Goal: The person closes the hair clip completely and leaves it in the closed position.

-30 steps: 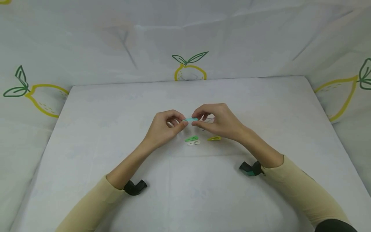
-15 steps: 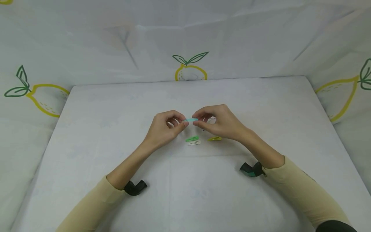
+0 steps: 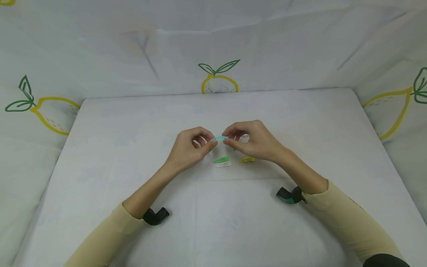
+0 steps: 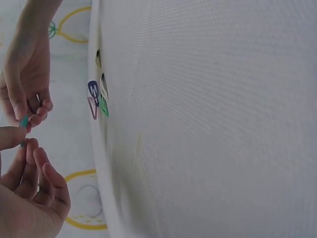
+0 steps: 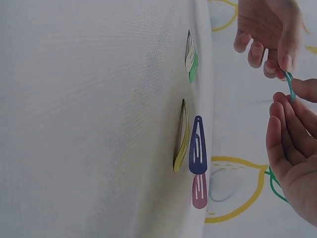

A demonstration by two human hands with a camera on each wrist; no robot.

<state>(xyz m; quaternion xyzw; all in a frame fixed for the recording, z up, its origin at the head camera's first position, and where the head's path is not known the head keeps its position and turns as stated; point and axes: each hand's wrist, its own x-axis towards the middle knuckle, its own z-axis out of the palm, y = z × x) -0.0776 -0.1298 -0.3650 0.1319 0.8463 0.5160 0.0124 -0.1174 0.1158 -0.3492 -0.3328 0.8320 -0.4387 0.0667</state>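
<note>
A turquoise snap hair clip (image 3: 219, 138) is held above the table between both hands. My left hand (image 3: 187, 150) pinches one end of it between thumb and fingertips. At the other end, the thumb and fingers of my right hand (image 3: 255, 139) grip it. The right wrist view shows this clip (image 5: 290, 85) bridging the two sets of fingertips. Beneath the hands lie a green hair clip (image 3: 221, 160), a white one (image 3: 223, 164) close in front of it, and a yellow one (image 3: 247, 159) to their right.
A navy hair clip (image 5: 197, 148) and a pink one (image 5: 199, 193) overlap in the right wrist view; the right hand mostly hides them from the head camera. A white cloth covers the table (image 3: 213, 215). White lemon-print fabric (image 3: 273, 55) stands behind and at both sides.
</note>
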